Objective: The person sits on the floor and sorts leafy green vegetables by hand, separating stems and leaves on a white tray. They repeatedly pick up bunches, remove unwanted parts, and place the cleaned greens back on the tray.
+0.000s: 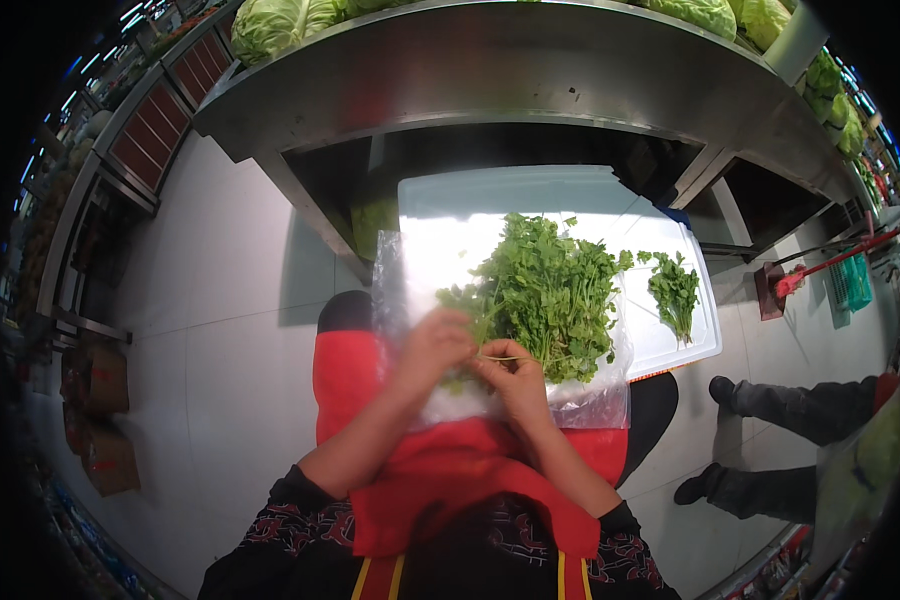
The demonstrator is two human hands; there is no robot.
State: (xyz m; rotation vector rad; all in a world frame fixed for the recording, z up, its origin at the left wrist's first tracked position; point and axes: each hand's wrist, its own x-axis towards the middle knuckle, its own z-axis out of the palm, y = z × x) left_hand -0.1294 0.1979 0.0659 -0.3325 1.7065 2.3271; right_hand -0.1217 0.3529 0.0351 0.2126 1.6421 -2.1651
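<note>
Before me lies a large heap of leafy coriander (551,300) on a clear plastic bag (592,405), spread over a white tray (667,341). My right hand (511,365) pinches a thin pale-green coriander stem (501,358) at the heap's lower left. Right beside it, my left hand (439,341) is motion-blurred, its fingers close to the stem and the loose sprigs. Whether those fingers hold anything is not clear. A small separate bunch of coriander (673,294) rests on the tray's right side, leaves away from me and stems towards me.
A steel display stand (457,82) bearing cabbages (285,26) rises beyond the tray. To the right, another person's legs (795,412) stand on the tiled floor, near a red-handled broom (791,281) and a dustpan (769,292). Cardboard boxes (109,457) sit at the left.
</note>
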